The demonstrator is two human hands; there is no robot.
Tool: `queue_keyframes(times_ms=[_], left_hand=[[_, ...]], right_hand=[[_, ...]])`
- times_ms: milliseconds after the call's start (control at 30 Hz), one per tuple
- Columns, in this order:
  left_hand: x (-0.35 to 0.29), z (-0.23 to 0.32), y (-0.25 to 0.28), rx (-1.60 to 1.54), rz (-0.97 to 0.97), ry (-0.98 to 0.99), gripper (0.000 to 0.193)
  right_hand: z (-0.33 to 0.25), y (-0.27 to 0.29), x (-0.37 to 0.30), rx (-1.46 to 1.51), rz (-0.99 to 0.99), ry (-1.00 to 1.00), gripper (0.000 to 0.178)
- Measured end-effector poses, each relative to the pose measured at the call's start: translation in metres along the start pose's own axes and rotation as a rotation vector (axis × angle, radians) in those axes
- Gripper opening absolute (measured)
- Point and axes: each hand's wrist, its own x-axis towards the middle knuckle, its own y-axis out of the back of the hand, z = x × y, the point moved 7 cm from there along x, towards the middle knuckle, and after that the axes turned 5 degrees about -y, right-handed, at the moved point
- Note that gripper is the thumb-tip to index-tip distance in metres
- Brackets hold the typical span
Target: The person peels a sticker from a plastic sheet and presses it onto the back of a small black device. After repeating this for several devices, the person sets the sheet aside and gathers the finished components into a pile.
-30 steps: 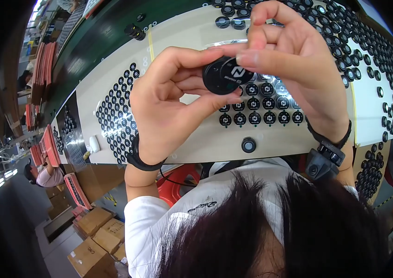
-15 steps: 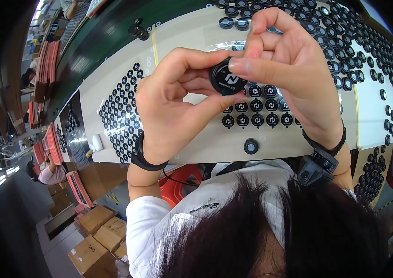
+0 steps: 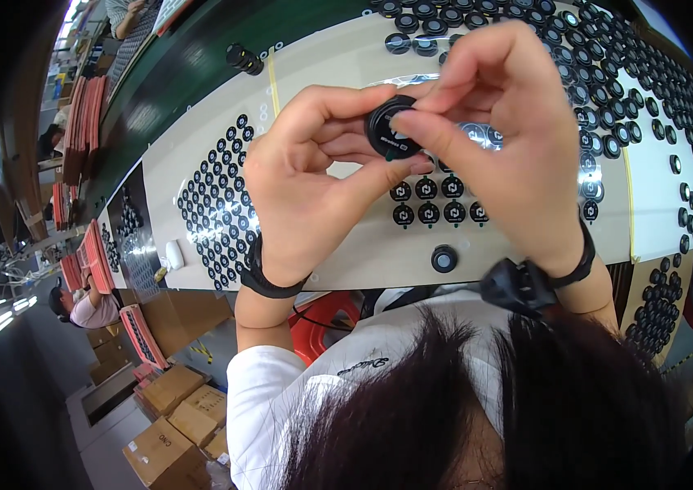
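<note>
Beige and long, the surface point(image 3: 338, 261) curves beneath both hands and borders a dark green conveyor strip point(image 3: 175, 77) on its far side. We hold a round black disc point(image 3: 390, 129) above the surface, pinched between both hands. Our left hand point(image 3: 318, 196) is closed on the disc from the left, with its thumb under the lower edge and its fingers curled over the upper edge. Our right hand point(image 3: 510, 139) is closed on the disc from the right, with thumb and forefinger pressed against its face. A black wristband point(image 3: 265, 278) sits on the left wrist, and a black strap with a clip point(image 3: 526, 282) sits on the right wrist.

Directly beneath the hands, small black round labels point(image 3: 436, 200) lie in two short rows on the surface. A single black ring-shaped part point(image 3: 444, 259) lies just nearer to us than these rows. Left of the left hand, a dense block of black round parts point(image 3: 220, 208) covers the surface. Right of the right hand, further rows of black round parts point(image 3: 648, 90) extend to the rim. Cardboard boxes point(image 3: 175, 416) stand on the floor, well below the left forearm.
</note>
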Motion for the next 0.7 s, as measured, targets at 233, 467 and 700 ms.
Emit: queue_keyframes(times_ms=[233, 467, 700], left_hand=[[-0.006, 0.021, -0.002, 0.365, -0.027, -0.200, 0.039], [0.004, 0.014, -0.003, -0.144, 0.002, -0.063, 0.038], [0.005, 0.002, -0.006, -0.273, -0.033, 0.116, 0.041]], right_hand=[[-0.029, -0.012, -0.006, -0.541, 0.004, 0.456, 0.046], [-0.004, 0.003, -0.005, -0.290, -0.176, 0.076, 0.033], [0.007, 0.006, -0.006, -0.177, -0.096, 0.081, 0.030]])
